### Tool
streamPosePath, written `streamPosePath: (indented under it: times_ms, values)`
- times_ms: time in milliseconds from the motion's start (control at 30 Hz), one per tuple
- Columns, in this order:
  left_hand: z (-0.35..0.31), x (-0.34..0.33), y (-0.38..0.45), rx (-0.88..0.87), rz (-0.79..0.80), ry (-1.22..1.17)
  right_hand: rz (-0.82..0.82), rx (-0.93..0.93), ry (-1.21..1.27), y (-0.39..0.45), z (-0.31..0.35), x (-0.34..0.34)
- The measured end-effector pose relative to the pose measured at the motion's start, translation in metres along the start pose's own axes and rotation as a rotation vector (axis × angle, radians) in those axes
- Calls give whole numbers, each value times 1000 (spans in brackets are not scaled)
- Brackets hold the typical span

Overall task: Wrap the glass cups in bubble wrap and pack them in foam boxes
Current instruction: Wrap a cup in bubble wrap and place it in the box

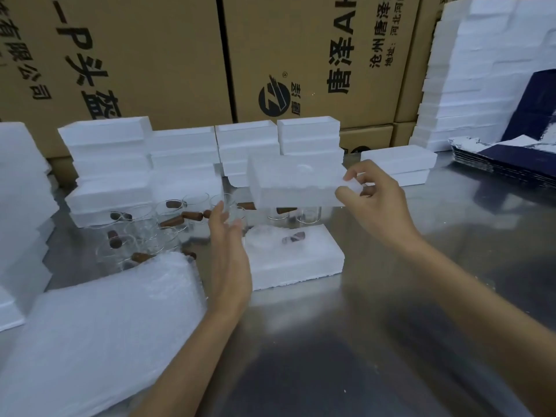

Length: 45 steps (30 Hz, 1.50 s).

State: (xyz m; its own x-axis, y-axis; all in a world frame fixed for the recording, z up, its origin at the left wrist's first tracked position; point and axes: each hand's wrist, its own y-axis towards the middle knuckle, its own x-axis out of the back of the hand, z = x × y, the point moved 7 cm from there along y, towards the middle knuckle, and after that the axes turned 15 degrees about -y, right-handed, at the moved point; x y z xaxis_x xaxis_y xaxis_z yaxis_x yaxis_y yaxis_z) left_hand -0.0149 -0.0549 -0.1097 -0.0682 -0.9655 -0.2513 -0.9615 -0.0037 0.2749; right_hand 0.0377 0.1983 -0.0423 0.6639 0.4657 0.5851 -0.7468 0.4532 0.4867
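Bubble wrap (99,335) nearest — cartons (316,55) read "唐泽".

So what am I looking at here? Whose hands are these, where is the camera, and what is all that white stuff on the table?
No machine here: a person wears a camera on the head, looking down at their own hands. The right hand pinches a white foam lid in the air above an open foam box that holds a wrapped cup. The left hand is open beside the box. On the metal table lie bare glass cups, a stack of bubble wrap and more foam boxes.
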Motion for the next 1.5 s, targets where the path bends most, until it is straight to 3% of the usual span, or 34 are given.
streamPosePath:
  times_ms: [67,133,233,333,767,833,900,1000,1067,1267,1500]
  values:
    - [-8,9,3,34,-68,-130,39,33,-38,-17,13,-1]
    - [-12,9,3,66,-25,-157,87,65,-122,-31,18,-10]
    - [-10,3,-3,102,88,7,150,59,-179,-48,16,-26]
    - [-9,4,-6,69,103,132,126,21,-120,-56,10,-30]
    - [9,4,0,196,148,137,69,-28,-170,-74,4,-31]
    - [9,3,-3,188,152,145,16,73,-408,-77,16,-27]
    - [9,1,-5,170,153,156,-63,293,-606,-89,40,-28]
    - [11,-3,-10,171,193,116,72,488,-664,-113,63,-56]
    - [15,-11,-20,189,266,86,101,442,-755,-120,60,-70]
    - [46,-56,-32,423,411,-251,-119,278,-904,-85,23,-47]
    - [69,-84,-7,423,363,-102,-14,72,-1030,-5,-53,-38]
